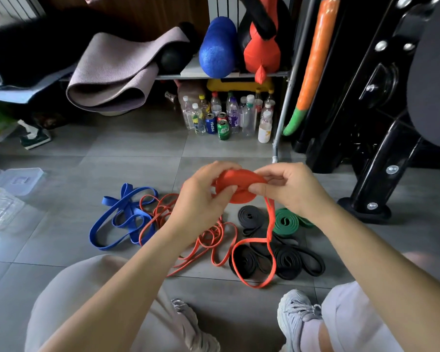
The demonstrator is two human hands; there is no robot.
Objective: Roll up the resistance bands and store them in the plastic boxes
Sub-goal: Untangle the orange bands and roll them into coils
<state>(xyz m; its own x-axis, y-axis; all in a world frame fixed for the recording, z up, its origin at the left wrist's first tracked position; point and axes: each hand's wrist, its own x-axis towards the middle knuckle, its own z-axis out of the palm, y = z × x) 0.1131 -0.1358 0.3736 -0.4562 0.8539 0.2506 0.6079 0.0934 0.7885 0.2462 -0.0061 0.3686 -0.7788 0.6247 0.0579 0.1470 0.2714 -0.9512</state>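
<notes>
Both hands hold a partly rolled orange resistance band (239,185) above the floor. My left hand (203,196) grips the roll's left side and my right hand (287,189) pinches its right edge. The band's loose tail (269,229) hangs down to the tiles in a loop. On the floor lie a loose blue band (122,219), tangled thin orange bands (160,217), rolled black bands (287,260) and a rolled green band (287,222). Clear plastic boxes (18,181) sit at the far left.
A shelf holds a grey yoga mat (112,74), a blue foam roller (218,47) and a red bag (259,52). Bottles and cans (226,115) stand beneath it. Black gym equipment (381,123) rises at right. My knees and shoes (295,316) are at the bottom.
</notes>
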